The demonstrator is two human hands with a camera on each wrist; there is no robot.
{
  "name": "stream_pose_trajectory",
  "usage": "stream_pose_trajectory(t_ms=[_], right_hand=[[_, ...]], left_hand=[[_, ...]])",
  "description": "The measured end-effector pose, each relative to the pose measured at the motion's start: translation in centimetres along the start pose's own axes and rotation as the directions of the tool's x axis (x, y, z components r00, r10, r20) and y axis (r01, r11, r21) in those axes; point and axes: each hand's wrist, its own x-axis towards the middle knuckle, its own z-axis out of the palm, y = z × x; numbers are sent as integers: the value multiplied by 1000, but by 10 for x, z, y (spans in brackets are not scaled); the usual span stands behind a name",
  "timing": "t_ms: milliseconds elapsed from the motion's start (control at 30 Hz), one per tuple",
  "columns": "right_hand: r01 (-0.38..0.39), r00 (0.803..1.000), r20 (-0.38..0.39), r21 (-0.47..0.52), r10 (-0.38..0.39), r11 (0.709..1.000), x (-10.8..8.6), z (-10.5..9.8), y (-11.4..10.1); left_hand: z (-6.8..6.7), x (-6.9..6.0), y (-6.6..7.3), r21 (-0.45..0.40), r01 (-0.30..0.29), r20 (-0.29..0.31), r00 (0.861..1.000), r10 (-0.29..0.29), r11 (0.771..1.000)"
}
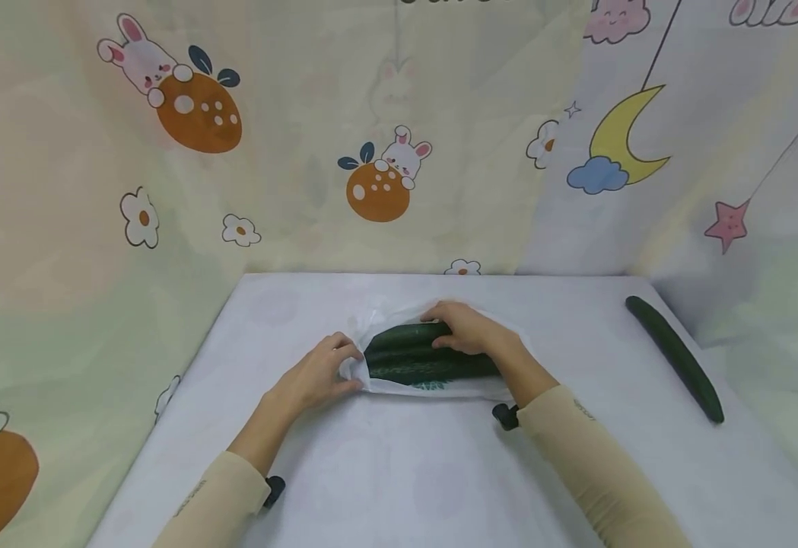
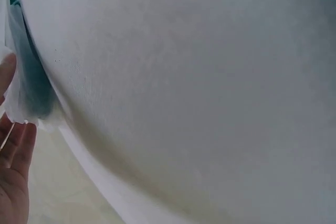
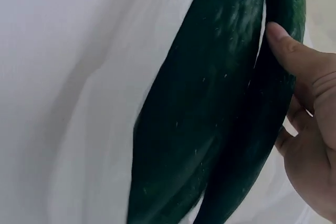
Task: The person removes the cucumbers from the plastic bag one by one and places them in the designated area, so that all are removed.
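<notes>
Several dark green cucumbers (image 1: 405, 364) lie side by side in a white plastic bag (image 1: 467, 389) at the middle of the table. My right hand (image 1: 470, 329) grips the far cucumber (image 3: 249, 129), its thumb on the near side and its fingers over the far side. At the bag's left end, my left hand (image 1: 319, 371) pinches the plastic edge between thumb and fingers. The left wrist view catches that hand (image 2: 14, 177) at its left edge, against the thin bag (image 2: 26, 82). Green print shows on the bag's near side.
A single cucumber (image 1: 675, 358) lies at the table's right side, slanting along the edge. The table (image 1: 399, 472) has a pale cloth. Behind it hangs a curtain (image 1: 289, 152) printed with rabbits, flowers and a moon.
</notes>
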Motion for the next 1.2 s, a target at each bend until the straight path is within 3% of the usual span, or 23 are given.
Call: stream_pose_trajectory(t_ms=[233, 633, 1200], right_hand=[[-5, 1000, 0, 51, 5, 999, -2, 6, 5], [84, 995, -57, 158, -76, 984, -12, 9, 11], [60, 993, -111, 286, -29, 956, -25, -3, -1]], left_hand=[[0, -1, -1, -3, 1, 12, 1000, -1, 1000], [2, -4, -1, -14, -7, -8, 1000, 7, 1000], [2, -3, -3, -22, -16, -1, 1000, 16, 1000]])
